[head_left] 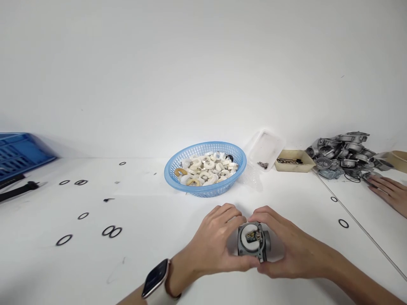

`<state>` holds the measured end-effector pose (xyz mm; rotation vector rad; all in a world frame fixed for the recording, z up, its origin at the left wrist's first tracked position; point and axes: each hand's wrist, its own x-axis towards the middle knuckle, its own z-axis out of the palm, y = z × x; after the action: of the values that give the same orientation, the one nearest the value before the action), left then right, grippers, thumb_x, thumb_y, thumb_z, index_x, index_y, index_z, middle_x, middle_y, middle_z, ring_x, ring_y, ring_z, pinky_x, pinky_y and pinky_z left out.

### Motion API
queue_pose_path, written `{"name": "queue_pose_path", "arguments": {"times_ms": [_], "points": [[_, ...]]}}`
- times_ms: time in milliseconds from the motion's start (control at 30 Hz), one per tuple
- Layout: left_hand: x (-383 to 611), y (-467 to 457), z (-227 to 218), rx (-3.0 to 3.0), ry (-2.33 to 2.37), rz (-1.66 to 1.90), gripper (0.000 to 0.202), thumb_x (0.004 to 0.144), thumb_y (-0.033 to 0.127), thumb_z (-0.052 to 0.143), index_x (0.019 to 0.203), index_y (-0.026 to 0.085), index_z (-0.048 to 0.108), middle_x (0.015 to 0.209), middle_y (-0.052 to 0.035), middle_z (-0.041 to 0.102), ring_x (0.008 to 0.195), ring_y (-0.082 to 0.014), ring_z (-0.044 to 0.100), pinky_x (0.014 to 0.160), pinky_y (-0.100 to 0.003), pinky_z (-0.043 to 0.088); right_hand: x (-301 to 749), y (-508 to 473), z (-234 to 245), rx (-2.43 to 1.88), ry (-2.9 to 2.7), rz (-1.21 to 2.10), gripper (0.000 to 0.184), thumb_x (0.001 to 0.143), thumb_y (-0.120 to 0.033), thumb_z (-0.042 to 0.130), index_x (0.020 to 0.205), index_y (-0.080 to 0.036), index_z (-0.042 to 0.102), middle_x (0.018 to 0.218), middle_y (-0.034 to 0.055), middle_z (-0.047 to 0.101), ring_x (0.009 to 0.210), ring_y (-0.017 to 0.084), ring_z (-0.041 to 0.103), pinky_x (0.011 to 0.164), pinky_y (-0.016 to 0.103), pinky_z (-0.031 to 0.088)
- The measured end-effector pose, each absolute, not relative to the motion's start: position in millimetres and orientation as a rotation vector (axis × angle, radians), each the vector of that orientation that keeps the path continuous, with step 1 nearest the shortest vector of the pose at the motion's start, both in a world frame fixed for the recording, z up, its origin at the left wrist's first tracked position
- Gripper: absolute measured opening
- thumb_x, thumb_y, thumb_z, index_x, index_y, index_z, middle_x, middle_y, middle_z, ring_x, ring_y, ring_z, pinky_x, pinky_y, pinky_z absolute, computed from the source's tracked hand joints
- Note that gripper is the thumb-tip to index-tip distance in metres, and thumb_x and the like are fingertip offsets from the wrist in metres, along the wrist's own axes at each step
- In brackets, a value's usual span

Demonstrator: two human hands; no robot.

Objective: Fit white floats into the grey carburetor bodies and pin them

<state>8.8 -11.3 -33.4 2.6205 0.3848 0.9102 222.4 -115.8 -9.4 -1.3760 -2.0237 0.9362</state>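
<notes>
A grey metal carburetor [266, 242] rests on the white table with its open bowl side facing up. Inside it sits a white C-shaped float [245, 242], with small brass parts near the middle. My left hand [219, 243] curls around the left side, thumb at the near edge and fingers at the far edge. From the right, my right hand [294, 248] wraps the body the same way, and the two thumbs nearly meet in front. Fingers partly hide the carburetor's rim. A watch [155, 278] is on my left wrist.
Behind stands a blue basket [206, 191] of white floats. Right of it are a clear tray [265, 148], a beige tray [294, 167] and piled carburetor parts [346, 152], touched by another person's hand [389, 192]. Black rings [64, 240] lie around. A blue crate [23, 154] stands far left.
</notes>
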Motion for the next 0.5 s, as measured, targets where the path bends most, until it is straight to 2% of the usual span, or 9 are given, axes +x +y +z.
{"name": "queue_pose_path", "arguments": {"times_ms": [67, 133, 300, 400, 500], "points": [[6.4, -7.8, -33.3, 2.589, 0.362, 1.017, 0.067, 0.096, 0.077, 0.039, 0.097, 0.016, 0.066, 0.086, -0.0089, 0.066, 0.079, -0.0249, 0.059, 0.071, -0.040, 0.049, 221.1, -115.1, -10.8, -1.380, -2.029, 0.923, 0.074, 0.072, -0.016, 0.075, 0.136, -0.034, 0.043, 0.133, 0.0050, 0.050, 0.109, 0.023, 0.057, 0.090, 0.037, 0.050], [4.4, -5.1, -34.3, 2.543, 0.336, 1.124, 0.066, 0.102, 0.072, 0.031, 0.102, 0.015, 0.064, 0.089, -0.0106, 0.067, 0.079, -0.0250, 0.059, 0.071, -0.040, 0.049, 218.0, -114.6, -13.4, -1.377, -2.018, 0.878, 0.074, 0.073, -0.016, 0.075, 0.137, -0.035, 0.042, 0.129, 0.0041, 0.053, 0.104, 0.021, 0.058, 0.087, 0.035, 0.051], [1.9, -4.1, -38.2, 2.545, 0.259, 1.236, 0.054, 0.106, 0.062, 0.031, 0.111, 0.016, 0.060, 0.095, -0.0115, 0.067, 0.083, -0.0255, 0.060, 0.072, -0.040, 0.050, 206.9, -114.2, -24.4, -1.361, -1.960, 0.704, 0.071, 0.071, -0.016, 0.074, 0.133, -0.032, 0.043, 0.112, 0.0014, 0.060, 0.088, 0.019, 0.060, 0.074, 0.031, 0.050], [1.5, -5.7, -39.1, 2.591, 0.211, 1.258, 0.051, 0.108, 0.059, 0.030, 0.116, 0.017, 0.057, 0.098, -0.0121, 0.067, 0.086, -0.0261, 0.062, 0.074, -0.040, 0.051, 214.4, -109.2, -23.7, -1.389, -1.850, 0.689, 0.070, 0.068, -0.018, 0.076, 0.131, -0.032, 0.049, 0.108, 0.0000, 0.063, 0.090, 0.019, 0.063, 0.079, 0.033, 0.052], [1.4, -7.2, -38.5, 2.622, 0.194, 1.272, 0.048, 0.108, 0.056, 0.029, 0.118, 0.017, 0.056, 0.100, -0.0125, 0.067, 0.089, -0.0271, 0.063, 0.075, -0.040, 0.052, 244.2, -100.3, -12.6, -1.478, -1.651, 0.592, 0.064, 0.071, -0.025, 0.077, 0.130, -0.030, 0.052, 0.111, 0.0018, 0.065, 0.098, 0.022, 0.066, 0.089, 0.037, 0.053]]}}
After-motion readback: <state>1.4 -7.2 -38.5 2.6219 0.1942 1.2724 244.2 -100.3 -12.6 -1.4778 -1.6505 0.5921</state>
